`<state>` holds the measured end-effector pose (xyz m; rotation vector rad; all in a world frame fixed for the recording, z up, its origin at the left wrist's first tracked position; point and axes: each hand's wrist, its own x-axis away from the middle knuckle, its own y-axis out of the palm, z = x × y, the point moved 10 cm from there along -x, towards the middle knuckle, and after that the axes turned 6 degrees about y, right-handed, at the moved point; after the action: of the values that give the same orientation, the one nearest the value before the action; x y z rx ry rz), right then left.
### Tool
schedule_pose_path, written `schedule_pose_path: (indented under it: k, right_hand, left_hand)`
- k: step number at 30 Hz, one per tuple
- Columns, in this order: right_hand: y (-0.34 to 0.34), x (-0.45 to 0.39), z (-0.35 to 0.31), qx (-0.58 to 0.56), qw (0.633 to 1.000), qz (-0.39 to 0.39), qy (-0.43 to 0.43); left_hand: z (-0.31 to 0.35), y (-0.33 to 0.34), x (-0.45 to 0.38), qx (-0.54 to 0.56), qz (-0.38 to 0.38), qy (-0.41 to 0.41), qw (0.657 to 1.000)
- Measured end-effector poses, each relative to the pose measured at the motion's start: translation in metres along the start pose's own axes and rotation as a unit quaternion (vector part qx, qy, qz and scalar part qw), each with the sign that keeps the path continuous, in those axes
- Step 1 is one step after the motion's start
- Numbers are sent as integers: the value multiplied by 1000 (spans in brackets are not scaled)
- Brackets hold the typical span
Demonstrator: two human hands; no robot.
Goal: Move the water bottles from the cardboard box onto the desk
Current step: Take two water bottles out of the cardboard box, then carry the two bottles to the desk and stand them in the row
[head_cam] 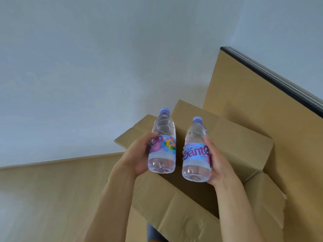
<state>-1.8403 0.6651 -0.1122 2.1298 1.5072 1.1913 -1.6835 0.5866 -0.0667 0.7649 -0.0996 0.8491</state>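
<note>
- Two water bottles are held aloft over the open cardboard box [227,145], one in each hand, both clear of the flaps.
- The left bottle [162,142] is gripped by the left hand [136,158], whose fingers are curled round the label from the bottle's left side.
- The right bottle [196,151] is gripped by the right hand [218,165], clamped round the label from the bottle's right side.
- Both long axes are seen to run away from the wearer, lilac caps far and bases near; the bottles lie almost parallel, near each other but apart.
- The desk [43,189], judged to be the pale wooden surface, lies to the left of the box, so the left hand is the nearer.
- A leftward carry is judged to be needed, with the bottles turned upright for setting down.
- The left box flap [132,137] rises between bottles and desk and is to be cleared; open room is seen beyond it, up to the wall [87,67].
</note>
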Motion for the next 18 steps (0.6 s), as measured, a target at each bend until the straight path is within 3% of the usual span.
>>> schedule_pose_path:
  k: [4,9,18]
  right_hand:
    - [28,-10,15,31,999,-26,29]
    - [71,-19,38,89,993,-54,60]
    - [203,-31,129,179,966,-138,127]
  left_hand:
    - [14,-26,20,-55,17,79,995]
    - [33,-68,50,-23,64,147,987]
    - [77,-170,158,-62,168,260,949]
